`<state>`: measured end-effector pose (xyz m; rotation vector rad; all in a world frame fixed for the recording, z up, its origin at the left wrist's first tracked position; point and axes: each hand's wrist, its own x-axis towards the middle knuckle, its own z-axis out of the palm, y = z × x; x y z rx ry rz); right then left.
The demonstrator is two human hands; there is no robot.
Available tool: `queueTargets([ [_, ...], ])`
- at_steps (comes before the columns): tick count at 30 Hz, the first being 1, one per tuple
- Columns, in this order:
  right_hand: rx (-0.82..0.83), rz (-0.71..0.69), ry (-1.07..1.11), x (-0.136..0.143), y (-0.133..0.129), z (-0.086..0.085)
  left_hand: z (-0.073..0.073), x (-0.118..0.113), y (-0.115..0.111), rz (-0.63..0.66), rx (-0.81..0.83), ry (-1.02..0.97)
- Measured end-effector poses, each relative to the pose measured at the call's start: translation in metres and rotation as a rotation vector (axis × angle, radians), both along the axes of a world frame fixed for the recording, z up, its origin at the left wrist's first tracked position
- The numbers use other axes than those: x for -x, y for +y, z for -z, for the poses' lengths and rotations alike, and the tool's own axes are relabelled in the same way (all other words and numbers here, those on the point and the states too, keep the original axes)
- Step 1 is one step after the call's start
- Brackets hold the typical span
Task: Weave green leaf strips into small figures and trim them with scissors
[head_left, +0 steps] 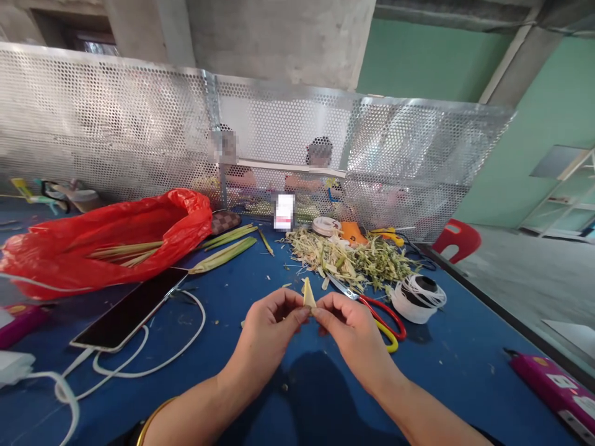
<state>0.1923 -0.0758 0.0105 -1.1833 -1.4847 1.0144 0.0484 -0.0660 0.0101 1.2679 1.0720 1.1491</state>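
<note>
A small pale-yellow folded leaf piece point(308, 293), pointed at its top, stands between my two hands above the blue table. My left hand point(276, 322) pinches its lower left side between thumb and fingers. On the other side, my right hand point(346, 325) pinches its lower right edge, the thumbs nearly touching. Scissors with red and yellow handles point(383, 316) lie just beyond my right hand, partly hidden by it. Behind them spreads a heap of cut leaf scraps point(344, 257). A spool of white cord point(418, 298) stands to the right.
On the left are a red plastic bag point(106, 241) holding long leaves, a tablet point(130, 310) and a looping white cable point(202, 316). Green husk leaves point(227, 251) lie near the bag. A perforated metal screen point(288, 124) closes the table's back, with two people behind it.
</note>
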Motion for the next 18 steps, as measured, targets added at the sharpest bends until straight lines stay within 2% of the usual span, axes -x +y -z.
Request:
queueTargets([
  [5,-0.029,-0.007,-0.044,0.001,0.001,0.004,-0.004,0.002,0.0,-0.016,0.069,-0.047],
  [7,-0.16,0.034,-0.079,0.0,0.0,0.009,-0.004,0.003,0.0,0.005,0.113,-0.104],
  [9,-0.379,0.075,-0.156,-0.001,0.0,0.012,-0.004,0.004,0.0,0.038,0.164,-0.181],
  [12,-0.657,0.055,-0.298,-0.002,-0.002,0.013,-0.002,0.005,-0.001,0.077,0.221,-0.259],
  [14,-0.737,0.04,-0.34,-0.002,-0.003,0.013,-0.002,0.005,-0.002,0.089,0.246,-0.277],
  [18,-0.781,0.041,-0.328,-0.002,-0.002,0.012,-0.005,0.006,-0.004,0.107,0.287,-0.285],
])
